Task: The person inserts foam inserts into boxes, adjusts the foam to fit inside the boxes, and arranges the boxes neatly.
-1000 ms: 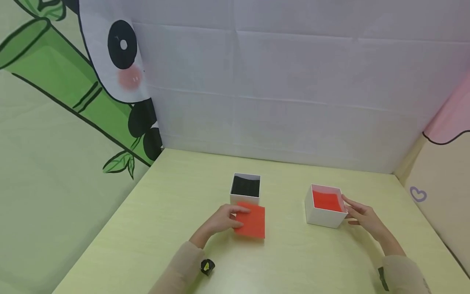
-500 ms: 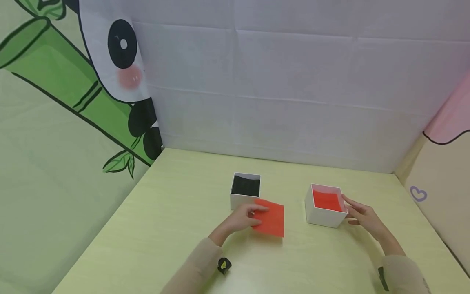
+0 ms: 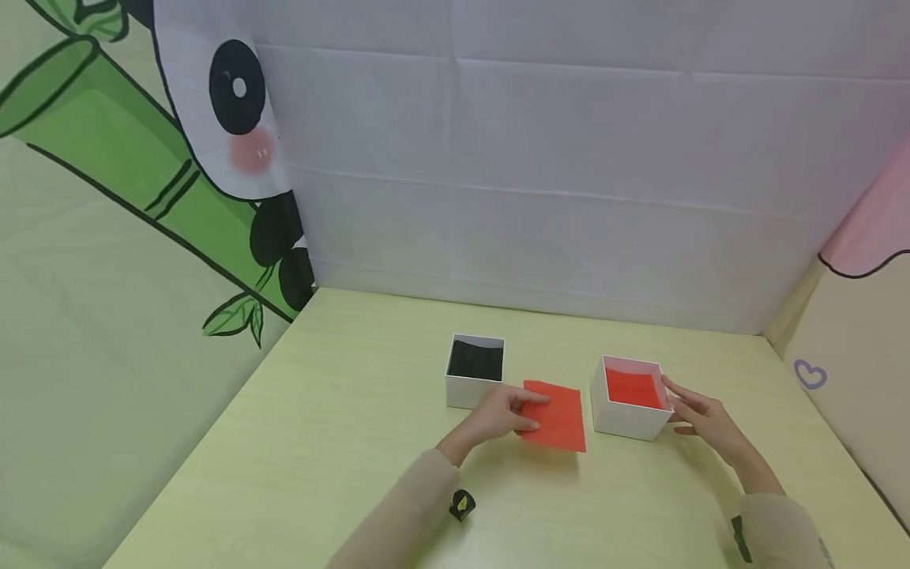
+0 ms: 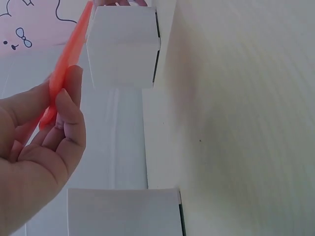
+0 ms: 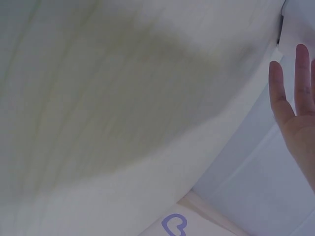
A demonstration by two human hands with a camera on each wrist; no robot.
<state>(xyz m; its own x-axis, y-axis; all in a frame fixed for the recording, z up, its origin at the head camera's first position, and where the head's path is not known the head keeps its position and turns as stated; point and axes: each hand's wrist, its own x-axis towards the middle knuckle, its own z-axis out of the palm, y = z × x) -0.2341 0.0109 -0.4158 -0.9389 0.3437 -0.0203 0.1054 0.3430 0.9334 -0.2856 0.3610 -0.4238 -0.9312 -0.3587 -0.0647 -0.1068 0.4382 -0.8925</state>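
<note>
My left hand (image 3: 490,415) pinches a thin red square sheet (image 3: 558,417) by its left edge, thumb on one side and fingers on the other. The sheet is held above the table, just left of a white box (image 3: 629,423) with red sheet-like material (image 3: 631,390) inside. In the left wrist view the sheet (image 4: 69,56) appears almost edge-on, its far end overlapping the edge of that box (image 4: 125,46). My right hand (image 3: 714,431) rests its fingertips against the box's right side, fingers fairly straight. Whether the sheet is paper or cloth I cannot tell.
Another white box (image 3: 472,393) holding black sheet-like material (image 3: 476,361) stands behind my left hand. Both boxes are on a pale yellow table (image 3: 341,379). A light cloth backdrop (image 3: 540,190) rises at the table's back edge, with printed cloth along both sides.
My left hand has carried the red sheet to the right, from in front of the box with black material to beside the box with red material. My right hand and both boxes have stayed put.
</note>
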